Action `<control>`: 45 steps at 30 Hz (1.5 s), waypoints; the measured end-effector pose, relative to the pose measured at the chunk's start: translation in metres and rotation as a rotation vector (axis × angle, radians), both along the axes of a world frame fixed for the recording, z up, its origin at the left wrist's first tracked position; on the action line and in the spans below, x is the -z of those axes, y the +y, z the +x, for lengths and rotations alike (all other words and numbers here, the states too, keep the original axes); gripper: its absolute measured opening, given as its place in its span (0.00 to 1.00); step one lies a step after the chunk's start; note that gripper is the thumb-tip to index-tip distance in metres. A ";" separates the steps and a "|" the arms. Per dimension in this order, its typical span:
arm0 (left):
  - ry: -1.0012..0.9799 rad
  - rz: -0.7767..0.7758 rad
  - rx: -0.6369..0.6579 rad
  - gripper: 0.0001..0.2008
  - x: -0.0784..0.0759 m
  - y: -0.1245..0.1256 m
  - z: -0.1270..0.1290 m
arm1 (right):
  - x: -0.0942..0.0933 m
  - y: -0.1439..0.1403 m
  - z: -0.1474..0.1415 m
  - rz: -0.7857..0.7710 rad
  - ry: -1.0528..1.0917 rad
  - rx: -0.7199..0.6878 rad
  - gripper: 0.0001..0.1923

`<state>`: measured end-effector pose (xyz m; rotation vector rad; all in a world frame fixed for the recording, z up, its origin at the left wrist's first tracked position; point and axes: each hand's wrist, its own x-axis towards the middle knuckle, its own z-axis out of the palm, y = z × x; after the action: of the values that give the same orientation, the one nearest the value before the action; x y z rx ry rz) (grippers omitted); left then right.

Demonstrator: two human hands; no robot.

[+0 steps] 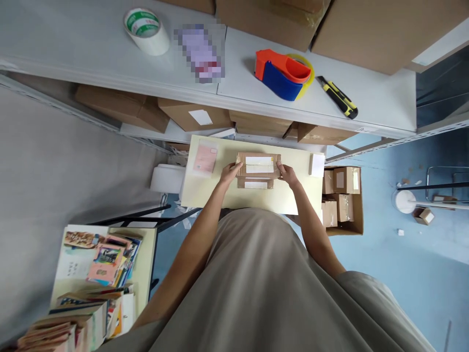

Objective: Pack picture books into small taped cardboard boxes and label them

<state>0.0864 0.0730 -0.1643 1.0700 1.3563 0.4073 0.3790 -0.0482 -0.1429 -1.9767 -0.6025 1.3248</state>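
Between my two hands is a small cardboard box (258, 172) with white labels and clear tape on its top. My left hand (230, 174) grips its left end, thumb on the upper face. At the right end my right hand (287, 173) holds it the same way. Another small cardboard box (255, 185) with a white label shows partly below it; the held box hides the rest. Both are over a pale yellow table (227, 198). A pink-printed sheet (205, 159) lies left of my hands, and a stack of white labels (317, 165) sits at the table's right edge.
A grey shelf (238, 83) beyond the table carries a tape roll (146, 32), an orange-blue tape dispenser (282, 73), a utility knife (337, 98) and large boxes. Right of the table stands an open carton (361, 205) of small boxes. Books (110, 259) cover a side table at lower left.
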 end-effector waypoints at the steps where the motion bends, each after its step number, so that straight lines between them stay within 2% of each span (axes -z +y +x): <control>1: 0.028 -0.045 -0.020 0.31 -0.001 -0.002 -0.002 | -0.003 -0.002 0.001 0.001 0.024 -0.024 0.36; 4: 0.064 -0.132 -0.029 0.30 -0.003 -0.011 -0.009 | -0.010 -0.011 0.000 -0.026 0.053 -0.114 0.33; 8: 0.154 -0.042 0.056 0.26 -0.005 -0.017 -0.014 | -0.016 -0.011 -0.020 -0.152 -0.237 -0.215 0.29; 10: 0.198 0.014 0.068 0.24 -0.009 -0.015 -0.013 | -0.022 -0.007 -0.034 -0.141 -0.396 -0.213 0.25; 12: 0.248 0.117 0.061 0.26 -0.017 -0.012 -0.010 | -0.029 -0.003 -0.046 -0.091 -0.567 -0.239 0.27; 15: 0.307 0.421 0.105 0.31 -0.037 -0.007 -0.003 | -0.049 0.004 -0.051 -0.011 -0.776 -0.345 0.32; 17: 0.295 0.627 0.166 0.29 -0.057 0.001 0.006 | -0.070 0.016 -0.046 0.111 -0.854 -0.374 0.30; 19: 0.256 0.800 0.209 0.25 -0.085 0.014 0.019 | -0.099 0.036 -0.035 0.316 -0.959 -0.346 0.28; 21: 0.200 0.962 0.217 0.19 -0.119 0.030 0.036 | -0.137 0.065 -0.024 0.519 -1.090 -0.292 0.28; 23: 0.130 1.111 0.219 0.16 -0.158 0.048 0.055 | -0.176 0.099 -0.014 0.624 -1.222 -0.287 0.29; 25: 0.089 1.217 0.213 0.15 -0.195 0.065 0.074 | -0.210 0.135 -0.008 0.614 -1.319 -0.354 0.29; 27: 0.082 1.274 0.203 0.15 -0.225 0.077 0.089 | -0.232 0.168 -0.005 0.501 -1.357 -0.440 0.29; 30: 0.094 1.292 0.178 0.16 -0.249 0.084 0.104 | -0.244 0.201 -0.004 0.304 -1.316 -0.550 0.31; 33: 0.086 1.266 0.175 0.17 -0.249 0.080 0.108 | -0.241 0.214 -0.004 0.203 -1.299 -0.596 0.32; 37: 0.011 1.156 0.139 0.16 -0.225 0.066 0.102 | -0.233 0.198 -0.006 0.222 -1.289 -0.568 0.29; 41: -0.170 0.985 0.042 0.13 -0.194 0.039 0.088 | -0.215 0.146 -0.014 0.455 -1.115 -0.436 0.29; 45: -0.398 0.895 -0.026 0.12 -0.172 -0.008 0.069 | -0.189 0.080 -0.040 0.703 -0.638 -0.282 0.35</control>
<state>0.1555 0.0651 0.0080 1.5766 0.8128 1.2488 0.3390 0.0315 0.0464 -1.7052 -1.4595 0.4590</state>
